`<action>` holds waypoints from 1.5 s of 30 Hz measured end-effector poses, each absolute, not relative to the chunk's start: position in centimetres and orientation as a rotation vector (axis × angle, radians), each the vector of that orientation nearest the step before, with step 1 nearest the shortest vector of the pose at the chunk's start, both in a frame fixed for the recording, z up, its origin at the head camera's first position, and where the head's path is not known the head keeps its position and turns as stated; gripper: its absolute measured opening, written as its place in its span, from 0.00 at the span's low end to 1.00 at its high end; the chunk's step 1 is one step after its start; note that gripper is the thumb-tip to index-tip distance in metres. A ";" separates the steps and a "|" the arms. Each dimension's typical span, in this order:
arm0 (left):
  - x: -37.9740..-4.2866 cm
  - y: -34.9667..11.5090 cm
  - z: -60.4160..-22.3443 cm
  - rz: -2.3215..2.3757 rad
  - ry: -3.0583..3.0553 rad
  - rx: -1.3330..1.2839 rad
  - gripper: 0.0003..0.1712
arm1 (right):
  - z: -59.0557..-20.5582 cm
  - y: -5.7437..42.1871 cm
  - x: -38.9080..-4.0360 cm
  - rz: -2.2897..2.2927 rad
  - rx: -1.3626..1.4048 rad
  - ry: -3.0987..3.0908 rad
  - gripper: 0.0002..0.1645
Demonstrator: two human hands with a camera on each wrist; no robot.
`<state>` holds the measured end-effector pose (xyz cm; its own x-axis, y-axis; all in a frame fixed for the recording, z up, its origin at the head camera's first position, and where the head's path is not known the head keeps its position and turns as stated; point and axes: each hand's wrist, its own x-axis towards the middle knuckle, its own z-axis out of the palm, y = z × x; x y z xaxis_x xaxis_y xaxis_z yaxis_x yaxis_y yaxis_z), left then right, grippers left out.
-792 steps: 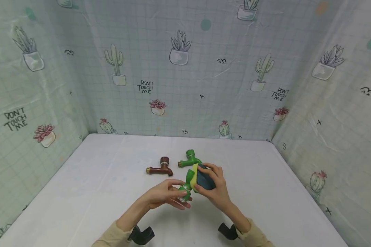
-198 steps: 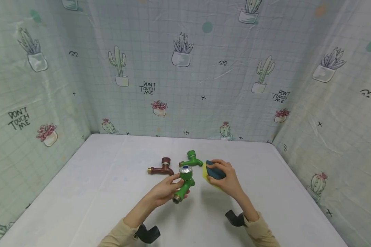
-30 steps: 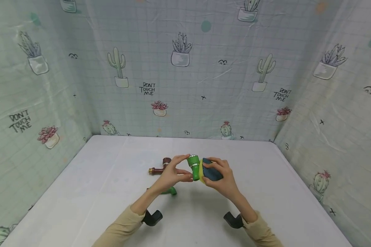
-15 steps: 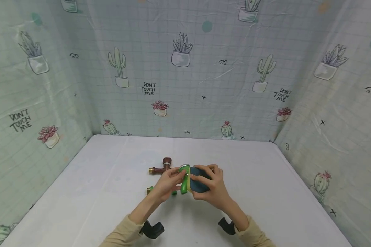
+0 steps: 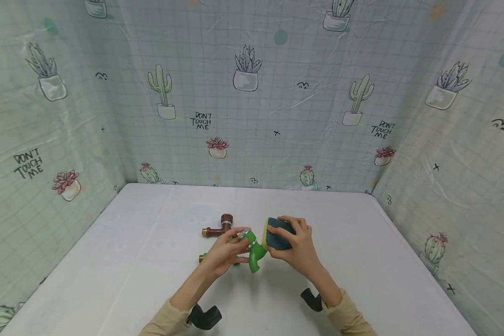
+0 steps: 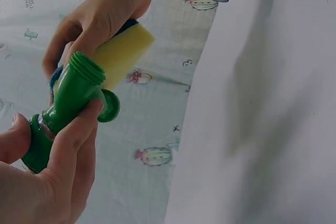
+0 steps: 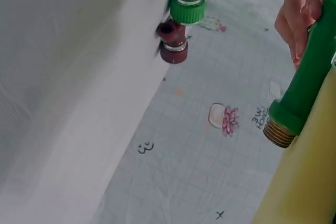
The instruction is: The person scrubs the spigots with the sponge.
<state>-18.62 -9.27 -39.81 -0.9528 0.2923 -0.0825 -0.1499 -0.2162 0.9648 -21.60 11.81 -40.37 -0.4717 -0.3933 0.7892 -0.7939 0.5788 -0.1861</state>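
One green tap [image 5: 257, 253] held above white table [image 5: 151, 242], mid-scene, by your left hand [image 5: 223, 252]; fingers gripping its knob end, spout pointing down. Your right hand [image 5: 297, 247] has fingers curled round yellow-and-blue sponge [image 5: 279, 234], just right of tap, yellow face toward it; cannot tell whether touching. Brown tap [image 5: 225, 226] lies on table, beyond your left hand; second green tap [image 5: 202, 258] nearer, mostly hidden behind that hand. Cactus-print cloth [image 5: 252, 121] at far side.
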 end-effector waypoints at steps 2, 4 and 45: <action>-18.4 -9.1 -39.7 2.263 1.765 0.170 0.31 | -40.3 11.7 -21.5 0.736 0.919 -2.098 0.23; -18.3 -8.8 -39.6 2.296 1.769 0.161 0.31 | -40.3 11.5 -21.3 0.766 0.910 -2.108 0.23; -18.2 -9.9 -38.4 2.345 1.643 0.228 0.36 | -41.6 12.3 -22.0 1.037 1.047 -1.997 0.23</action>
<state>-18.19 -9.90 -38.42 -0.9516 0.3063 -0.0249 -0.1281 -0.3217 0.9381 -22.05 12.34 -41.58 -0.4714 -0.3513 0.8089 -0.8638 0.3688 -0.3432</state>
